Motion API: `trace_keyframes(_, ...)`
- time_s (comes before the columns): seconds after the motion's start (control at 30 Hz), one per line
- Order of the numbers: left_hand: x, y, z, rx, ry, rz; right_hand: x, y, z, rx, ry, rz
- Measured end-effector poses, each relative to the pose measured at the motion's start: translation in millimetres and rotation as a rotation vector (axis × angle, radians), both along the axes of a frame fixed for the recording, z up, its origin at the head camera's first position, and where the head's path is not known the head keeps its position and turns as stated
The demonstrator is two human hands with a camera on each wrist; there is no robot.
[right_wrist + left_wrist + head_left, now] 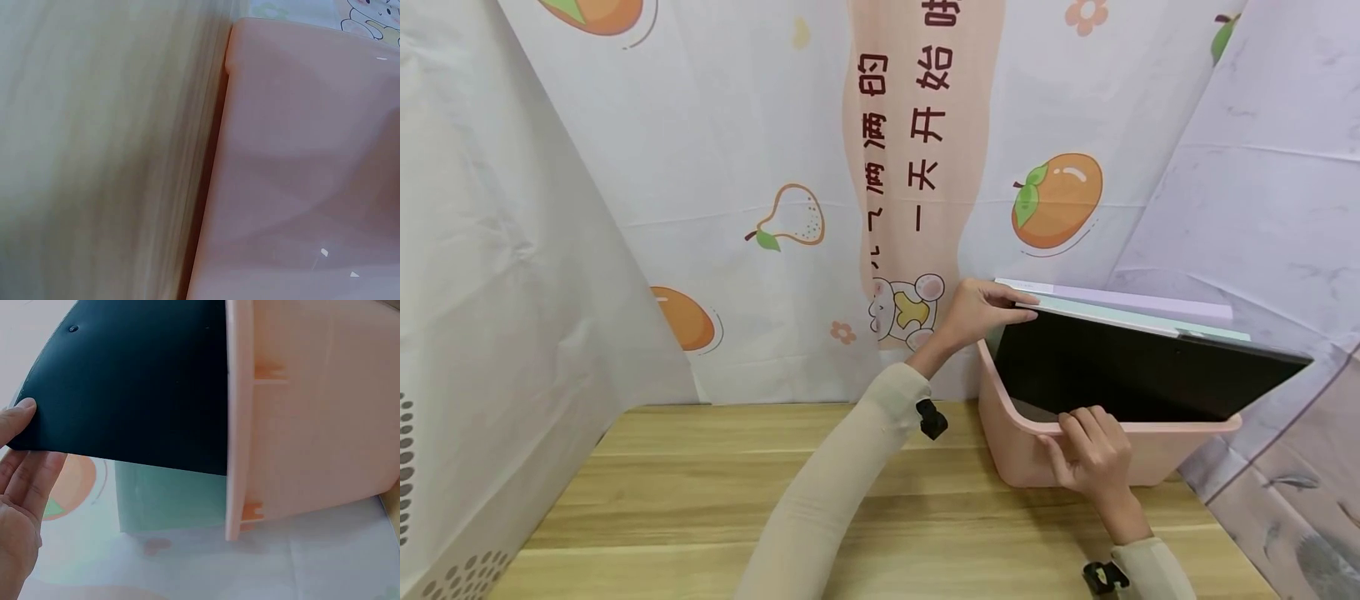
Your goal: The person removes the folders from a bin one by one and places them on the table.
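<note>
A pink plastic bin (1022, 462) stands on the table with flat folders upright inside it. In front is a black folder (1120, 367), leaning and rising above the rim. My left hand (970, 312) pinches its upper left corner, thumb on the black face in the left wrist view. Behind it are a mint green folder (162, 497) and a lavender folder (1150, 302). With fingers over the front rim and thumb outside, my right hand (1097, 454) grips the bin. The right wrist view shows the bin's smooth wall (300, 162), but not the hand.
The wooden table (700, 500) extends left of the bin. A white printed cloth (737, 125) hangs close behind the bin, and another cloth (1285, 208) hangs at the right. Black straps (932, 419) sit on both wrists.
</note>
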State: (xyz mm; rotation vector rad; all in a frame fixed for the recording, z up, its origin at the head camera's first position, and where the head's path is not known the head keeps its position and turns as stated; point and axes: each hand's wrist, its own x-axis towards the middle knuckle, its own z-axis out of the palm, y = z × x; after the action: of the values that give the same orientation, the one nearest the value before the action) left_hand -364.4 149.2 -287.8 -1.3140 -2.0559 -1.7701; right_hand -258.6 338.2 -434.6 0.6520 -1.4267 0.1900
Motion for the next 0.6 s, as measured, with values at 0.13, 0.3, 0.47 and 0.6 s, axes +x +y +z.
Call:
trace_keyframes(0.13, 1.8, -1.7, 5.2, 0.01, 0.003, 0.004, -0.1, 0.4, 0.4, 0.005, 0.001, 0.001)
trace_keyframes(0.3, 2.7, -3.4, 8.2, 0.04, 0.006, -0.013, -2.0, -0.9, 0.9, 0.006, 0.021, 0.006)
trace_keyframes(0.47, 2.5, -3.5, 8.5, 0.042, 0.024, -0.011, -1.5, 1.3, 0.1, 0.032, 0.036, -0.027)
trace_keyframes(0.6, 3.1, -3.1, 8.4, 0.044, 0.039, -0.019, -0.2, 4.5, -1.2, 0.065, 0.033, -0.065)
